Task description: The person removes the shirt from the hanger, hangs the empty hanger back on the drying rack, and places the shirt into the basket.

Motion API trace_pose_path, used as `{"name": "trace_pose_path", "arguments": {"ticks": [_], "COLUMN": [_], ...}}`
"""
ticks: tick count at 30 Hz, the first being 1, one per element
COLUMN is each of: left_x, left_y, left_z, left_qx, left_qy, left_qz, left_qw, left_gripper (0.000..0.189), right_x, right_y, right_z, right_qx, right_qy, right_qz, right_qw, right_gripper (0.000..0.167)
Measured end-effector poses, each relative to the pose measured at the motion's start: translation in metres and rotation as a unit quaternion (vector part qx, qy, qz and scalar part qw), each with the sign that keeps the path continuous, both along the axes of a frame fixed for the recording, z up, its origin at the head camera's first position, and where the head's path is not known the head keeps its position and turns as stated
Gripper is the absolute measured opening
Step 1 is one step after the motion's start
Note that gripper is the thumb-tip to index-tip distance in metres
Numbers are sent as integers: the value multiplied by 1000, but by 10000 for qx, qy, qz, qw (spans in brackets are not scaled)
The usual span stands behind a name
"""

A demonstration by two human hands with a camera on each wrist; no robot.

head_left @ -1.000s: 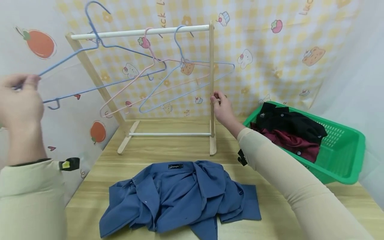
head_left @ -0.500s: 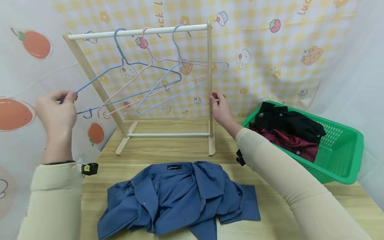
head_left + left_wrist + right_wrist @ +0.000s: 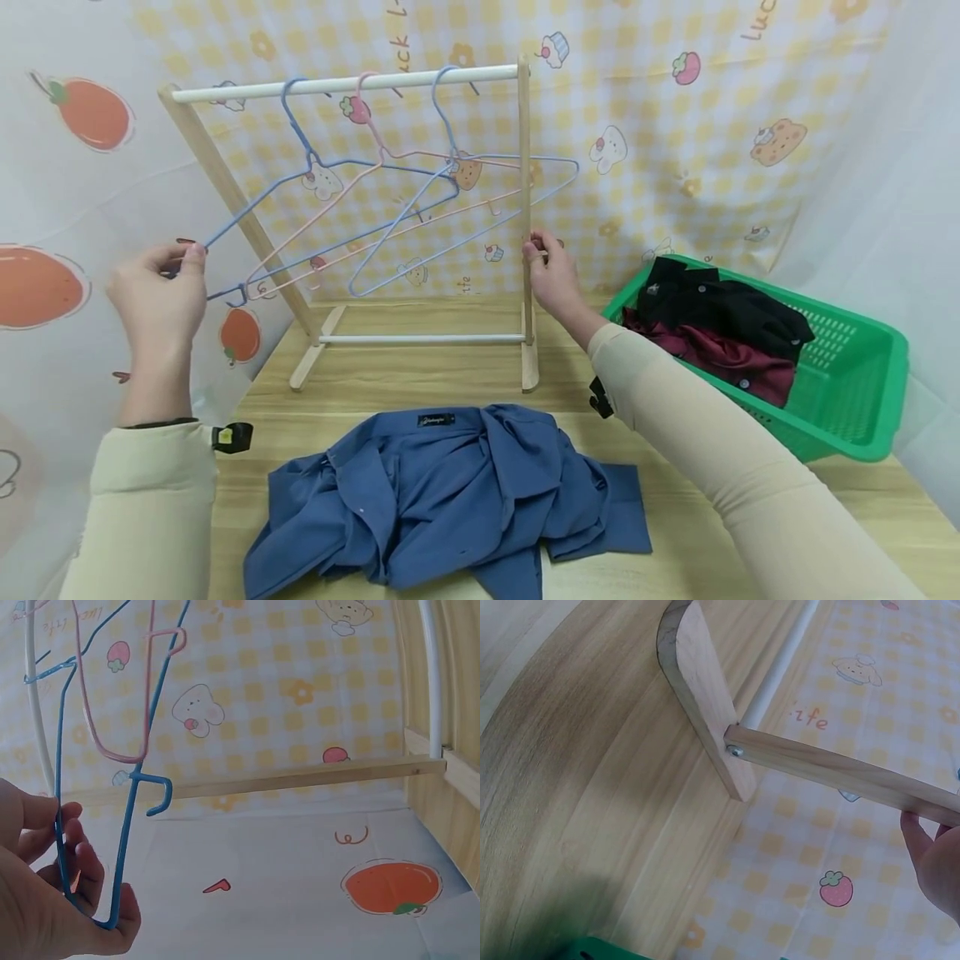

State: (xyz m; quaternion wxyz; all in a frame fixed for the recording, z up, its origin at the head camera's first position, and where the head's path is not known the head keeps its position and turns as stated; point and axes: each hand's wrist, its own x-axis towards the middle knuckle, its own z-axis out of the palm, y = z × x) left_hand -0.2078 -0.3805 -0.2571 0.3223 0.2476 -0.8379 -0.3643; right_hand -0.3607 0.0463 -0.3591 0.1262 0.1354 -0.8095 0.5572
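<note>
My left hand (image 3: 161, 292) pinches one end of a blue hanger (image 3: 300, 137), whose hook sits on the white rail (image 3: 330, 84) of a small clothes rack. In the left wrist view, thumb and fingers curl round the corner of that blue hanger (image 3: 127, 832). A pink hanger (image 3: 382, 154) and a light blue hanger (image 3: 453, 154) hang further right on the rail. My right hand (image 3: 555, 275) holds the rack's right wooden post (image 3: 525, 150) about midway down. On the table in front lies a crumpled blue shirt (image 3: 450, 492), its collar label toward the rack.
A green plastic basket (image 3: 888, 417) stands at the right, with a black garment (image 3: 720, 304) and a maroon garment (image 3: 750, 357) inside. Behind the rack hangs a yellow checked cloth (image 3: 660, 108). The rack's feet stand on the wooden table (image 3: 420, 375).
My left hand has brought the blue hanger right and down from beside the rack, and its hook now rests over the rail. The right hand has stayed at the post.
</note>
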Motion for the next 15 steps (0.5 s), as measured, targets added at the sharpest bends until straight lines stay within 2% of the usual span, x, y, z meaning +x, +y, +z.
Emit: {"name": "trace_pose_path", "arguments": {"ticks": [7, 10, 13, 15], "left_x": [0, 3, 8, 11], "left_y": [2, 4, 9, 17], "left_z": [-10, -9, -5, -2], "left_qx": [-305, -381, -542, -872], "left_qy": [-366, -450, -307, 45], "left_qz": [-154, -205, -351, -556], "left_qw": [9987, 9980, 9974, 9946], "left_gripper": [52, 53, 55, 53], "right_x": [6, 13, 20, 27], "right_y": [3, 9, 17, 24], "right_z": [6, 11, 19, 25], "right_qx": [106, 264, 418, 629], "right_qy": [-285, -496, -604, -613], "right_qz": [136, 291, 465, 563], "right_qw": [9994, 9980, 9962, 9945], "right_gripper": [48, 57, 66, 71]}}
